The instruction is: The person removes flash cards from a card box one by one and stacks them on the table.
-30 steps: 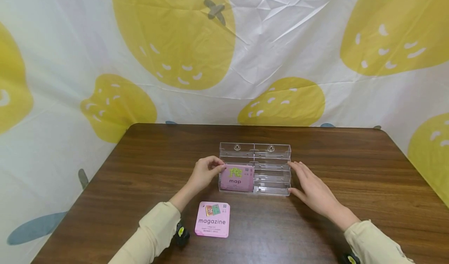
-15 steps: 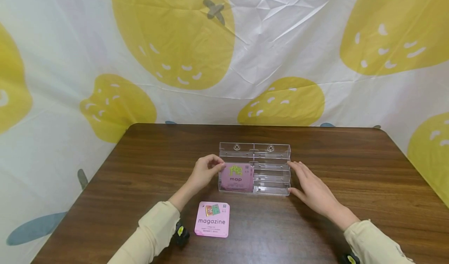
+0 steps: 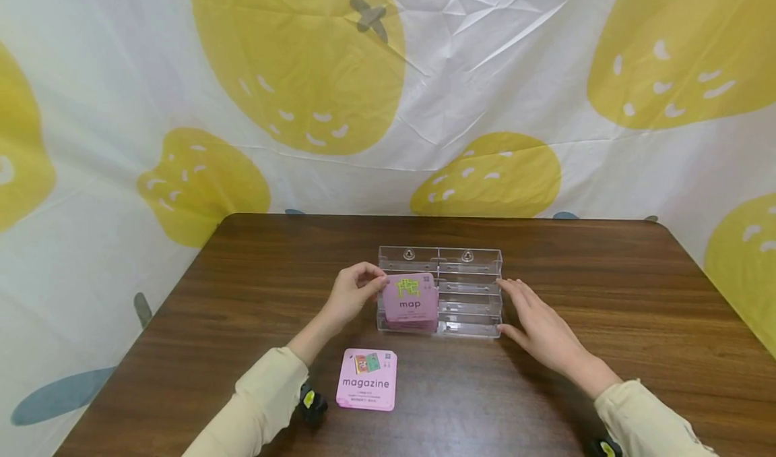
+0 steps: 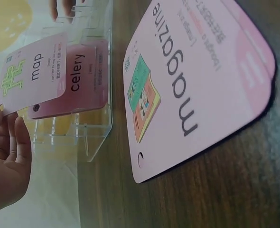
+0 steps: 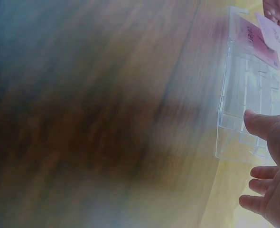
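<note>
My left hand [image 3: 351,294] pinches a pink flashcard [image 3: 411,309] marked "map" by its upper left corner. It is raised in front of the clear acrylic rack [image 3: 469,327], which has two columns of tiered pockets. Behind and below the raised card, a darker-looking pink "celery" card [image 4: 88,78] sits in the left column, as the left wrist view shows. My right hand [image 3: 545,330] touches the rack's right side with fingers extended. Nearer to me, a pink "magazine" card [image 3: 366,393] lies flat on the table, apparently on top of other cards.
The dark wooden table [image 3: 273,268] carries the rack near its middle. A white curtain [image 3: 339,194] with yellow fruit print hangs behind and at both sides. Black wrist devices [image 3: 313,403] are strapped at the sleeves.
My left hand has lifted the "map" card upward from low in the rack's left column, uncovering part of the card behind it. The right hand and the "magazine" card stay put.
</note>
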Tool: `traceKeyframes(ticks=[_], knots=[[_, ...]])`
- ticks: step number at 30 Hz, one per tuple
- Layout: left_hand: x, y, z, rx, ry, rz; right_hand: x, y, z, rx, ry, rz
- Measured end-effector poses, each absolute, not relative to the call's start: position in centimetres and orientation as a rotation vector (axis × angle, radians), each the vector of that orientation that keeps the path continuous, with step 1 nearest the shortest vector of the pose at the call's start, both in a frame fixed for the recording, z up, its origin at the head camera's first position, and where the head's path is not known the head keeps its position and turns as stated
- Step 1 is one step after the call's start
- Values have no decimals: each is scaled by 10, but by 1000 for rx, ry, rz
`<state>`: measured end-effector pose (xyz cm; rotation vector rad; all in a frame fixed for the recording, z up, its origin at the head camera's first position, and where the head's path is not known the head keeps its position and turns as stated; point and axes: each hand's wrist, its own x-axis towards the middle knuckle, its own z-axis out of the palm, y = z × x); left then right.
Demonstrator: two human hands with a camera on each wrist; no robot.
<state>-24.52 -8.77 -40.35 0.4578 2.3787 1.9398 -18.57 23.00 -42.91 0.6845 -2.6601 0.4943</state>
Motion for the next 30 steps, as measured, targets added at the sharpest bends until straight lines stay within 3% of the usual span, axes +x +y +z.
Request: traceKeyframes(ticks=[30], knots=[[-217, -123, -413, 205, 2278, 1834, -185, 229, -428, 667, -2689, 500]])
